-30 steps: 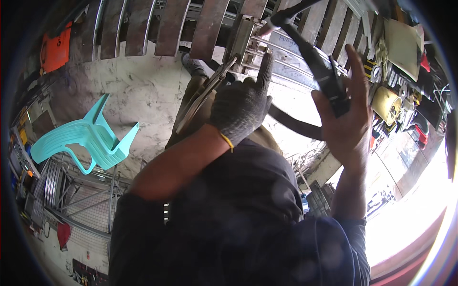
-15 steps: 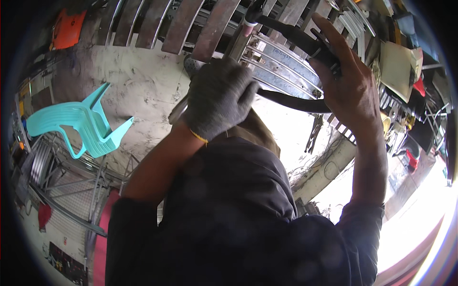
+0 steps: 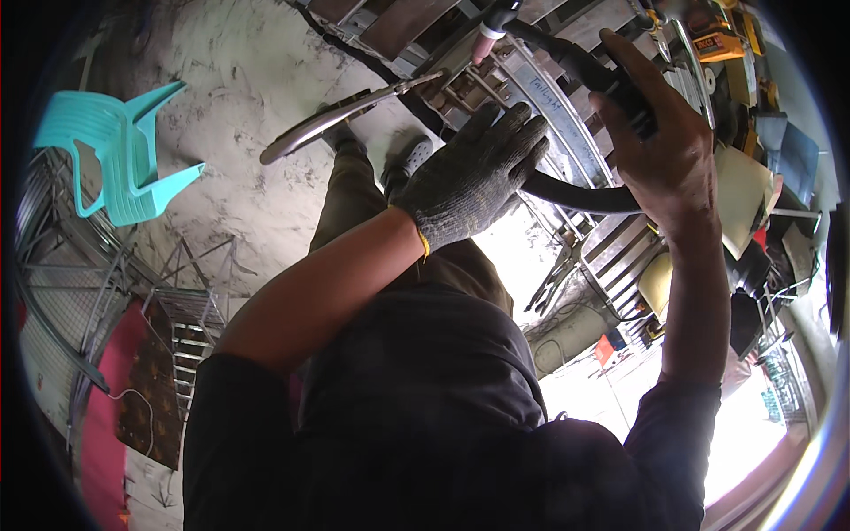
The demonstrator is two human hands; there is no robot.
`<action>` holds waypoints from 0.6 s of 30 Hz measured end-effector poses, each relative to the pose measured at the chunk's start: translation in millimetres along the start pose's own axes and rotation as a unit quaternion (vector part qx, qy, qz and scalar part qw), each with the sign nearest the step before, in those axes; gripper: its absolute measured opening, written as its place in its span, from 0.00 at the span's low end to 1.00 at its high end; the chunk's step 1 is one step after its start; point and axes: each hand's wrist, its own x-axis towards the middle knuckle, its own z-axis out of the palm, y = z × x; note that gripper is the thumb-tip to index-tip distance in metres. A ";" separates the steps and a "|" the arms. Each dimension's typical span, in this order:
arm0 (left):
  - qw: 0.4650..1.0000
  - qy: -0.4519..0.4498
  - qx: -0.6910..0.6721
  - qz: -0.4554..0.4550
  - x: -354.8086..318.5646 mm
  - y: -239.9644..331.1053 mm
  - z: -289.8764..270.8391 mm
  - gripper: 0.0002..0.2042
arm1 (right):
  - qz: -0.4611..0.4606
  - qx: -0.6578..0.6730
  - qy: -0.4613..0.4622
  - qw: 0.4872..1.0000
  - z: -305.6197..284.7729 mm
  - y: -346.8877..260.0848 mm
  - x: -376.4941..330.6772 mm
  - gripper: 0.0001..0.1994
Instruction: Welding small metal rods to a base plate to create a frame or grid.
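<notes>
My right hand, bare, is closed around the black handle of a welding torch, index finger stretched along it. The torch's pink nozzle points down over a metal frame of slats and rods. A thick black hose curves from below my right hand towards my left hand. My left hand, in a grey knitted glove, reaches over the frame's near edge with fingers extended; the hose end passes out of sight there. Beside it lies a long, curved piece with a shiny edge, its kind unclear.
A turquoise plastic chair lies on the stained floor at left. Wire racks stand below it. Tools, an orange-yellow box and metal stock crowd the right. My shoes are near the frame.
My left hand has moved right and its fingers have straightened. The view has shifted, showing more floor and the long curved piece. My right hand keeps its grip on the torch.
</notes>
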 end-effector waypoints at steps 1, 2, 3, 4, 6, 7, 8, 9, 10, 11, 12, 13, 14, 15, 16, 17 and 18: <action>1.000 0.014 0.022 0.004 0.3 -0.1 3.1 0.31 | -0.002 -0.001 0.000 1.000 1.0 -0.4 0.3 0.28; 0.999 0.028 0.044 0.008 0.5 -0.1 5.9 0.30 | -0.004 -0.001 0.000 1.000 2.0 -0.9 0.6 0.27; 0.996 0.047 0.073 0.008 0.9 0.0 7.9 0.29 | -0.005 -0.001 0.002 1.000 2.7 -1.4 0.6 0.27; 0.996 0.048 0.072 0.005 0.6 0.7 9.4 0.29 | -0.005 -0.001 0.003 1.000 3.4 -1.8 0.6 0.26; 0.997 0.055 0.053 -0.002 0.2 1.9 11.5 0.29 | -0.008 -0.002 0.004 1.000 4.7 -0.8 1.2 0.26; 0.997 0.056 0.053 -0.005 0.4 2.2 12.4 0.29 | -0.038 -0.020 0.016 0.999 6.2 2.2 1.9 0.26; 0.997 0.060 0.047 -0.008 0.4 2.3 13.2 0.29 | -0.068 -0.038 0.029 0.997 7.7 4.6 2.8 0.26; 0.997 0.064 0.039 -0.009 1.3 2.9 13.5 0.28 | -0.068 -0.040 0.028 0.996 8.7 6.4 3.1 0.26; 0.997 0.066 0.038 -0.010 1.8 3.1 13.6 0.28 | -0.090 -0.035 0.038 0.995 9.6 7.9 3.4 0.26; 0.997 0.070 0.021 -0.012 2.3 3.1 13.5 0.28 | -0.112 -0.030 0.049 0.992 9.6 8.8 3.6 0.25; 0.997 0.073 0.006 -0.014 2.1 2.8 13.4 0.28 | -0.113 -0.030 0.048 0.992 9.5 8.8 3.8 0.25; 0.997 0.073 0.005 -0.014 1.9 2.6 13.5 0.28 | -0.107 -0.032 0.041 0.993 9.0 8.5 4.1 0.25; 0.997 0.078 -0.005 -0.016 1.9 2.5 13.3 0.29 | -0.102 -0.033 0.033 0.994 8.5 8.0 4.3 0.26; 0.996 0.083 -0.015 -0.017 2.1 2.2 13.1 0.29 | -0.102 -0.033 0.033 0.994 7.9 7.1 4.3 0.26; 0.996 0.083 -0.014 -0.017 2.1 2.1 12.7 0.29 | -0.091 -0.039 0.028 0.995 7.4 5.7 4.2 0.26; 0.996 0.080 -0.016 -0.018 2.0 2.2 12.2 0.29 | -0.080 -0.045 0.022 0.996 7.1 5.0 4.3 0.26; 0.997 0.077 -0.017 -0.019 1.9 2.3 11.6 0.30 | -0.080 -0.045 0.022 0.996 7.7 5.4 4.4 0.26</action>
